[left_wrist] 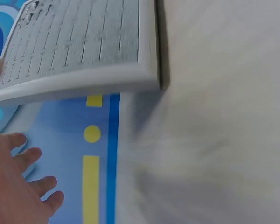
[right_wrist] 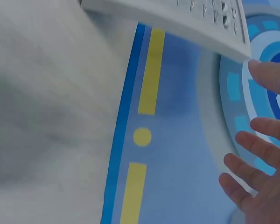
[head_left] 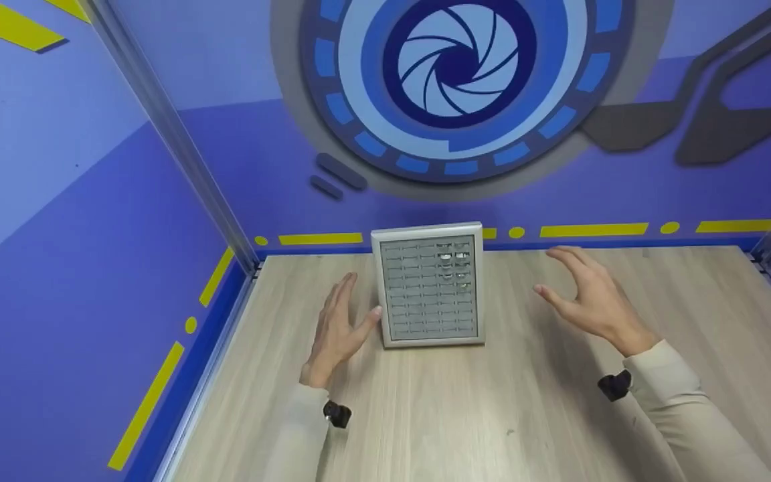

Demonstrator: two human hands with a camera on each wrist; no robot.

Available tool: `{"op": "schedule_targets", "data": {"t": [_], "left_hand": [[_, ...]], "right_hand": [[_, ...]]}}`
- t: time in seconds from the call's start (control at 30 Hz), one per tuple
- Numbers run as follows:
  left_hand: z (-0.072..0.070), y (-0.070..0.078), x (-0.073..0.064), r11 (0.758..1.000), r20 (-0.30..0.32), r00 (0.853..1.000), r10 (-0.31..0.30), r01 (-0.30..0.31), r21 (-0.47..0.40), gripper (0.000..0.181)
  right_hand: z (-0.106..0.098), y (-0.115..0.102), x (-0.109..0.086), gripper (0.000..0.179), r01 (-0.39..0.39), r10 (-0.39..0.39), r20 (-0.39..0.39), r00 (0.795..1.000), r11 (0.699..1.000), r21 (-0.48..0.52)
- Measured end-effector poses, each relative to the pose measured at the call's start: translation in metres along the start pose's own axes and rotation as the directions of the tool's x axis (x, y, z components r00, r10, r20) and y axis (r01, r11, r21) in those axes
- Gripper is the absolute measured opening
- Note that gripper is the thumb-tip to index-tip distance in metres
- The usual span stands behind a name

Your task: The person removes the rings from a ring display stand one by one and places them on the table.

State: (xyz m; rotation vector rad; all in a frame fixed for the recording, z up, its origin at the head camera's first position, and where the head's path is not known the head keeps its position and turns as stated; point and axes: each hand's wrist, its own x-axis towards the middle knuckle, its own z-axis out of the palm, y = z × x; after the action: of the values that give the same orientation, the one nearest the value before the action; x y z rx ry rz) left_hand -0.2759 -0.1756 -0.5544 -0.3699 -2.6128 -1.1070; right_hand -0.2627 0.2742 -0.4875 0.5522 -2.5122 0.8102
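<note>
Centrally, the board stands on its lower edge on the table, near the back wall, with its slotted face toward the person. A pale rim encloses a grey face divided into rows of narrow slots. Small shiny pieces sit in the upper rows of the two right-hand columns; the remaining columns show bare slots.

The left hand is positioned beside the left edge of the board. Its fingers are extended, with slight gaps between their tips in the left wrist view, and the thumb points toward the rim. Contact between thumb and rim cannot be confirmed from these angles.

The right hand is positioned to the right of the board, apart from it and raised above the table. Its fingers are spread and slightly bent, and the thumb is separated from them. In the right wrist view, the thumb tip only appears to meet a corner of the board; the head view shows a gap.

Both arms wear light sleeves, with a black device at each wrist. A round emblem is printed on the back wall above the board. A metal post marks the left corner.
</note>
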Motion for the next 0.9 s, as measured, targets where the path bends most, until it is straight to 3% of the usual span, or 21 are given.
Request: {"op": "schedule_targets", "data": {"t": [0.2,0.4,0.6,0.9], "left_hand": [[0.018,-0.002,-0.008,0.99,0.043,0.998,-0.038,0.043,-0.131,0.088],[0.027,-0.003,-0.016,0.962,0.055,0.993,-0.104,0.114,-0.249,0.085],[0.044,-0.005,-0.018,0.919,0.055,0.993,-0.102,0.115,-0.376,0.078],[0.065,-0.007,-0.025,0.842,0.059,0.987,-0.152,0.161,-0.515,0.072]], "right_hand": [[0.021,-0.012,0.005,0.057,0.018,-0.018,-0.01,1.0,0.999,0.046],[0.045,-0.025,0.013,0.049,0.05,-0.048,-0.018,0.999,0.993,0.106],[0.061,-0.033,0.018,0.042,0.083,-0.076,-0.056,0.996,0.989,0.126],[0.081,-0.041,0.019,0.035,0.094,-0.09,-0.037,0.995,0.987,0.129]]}}
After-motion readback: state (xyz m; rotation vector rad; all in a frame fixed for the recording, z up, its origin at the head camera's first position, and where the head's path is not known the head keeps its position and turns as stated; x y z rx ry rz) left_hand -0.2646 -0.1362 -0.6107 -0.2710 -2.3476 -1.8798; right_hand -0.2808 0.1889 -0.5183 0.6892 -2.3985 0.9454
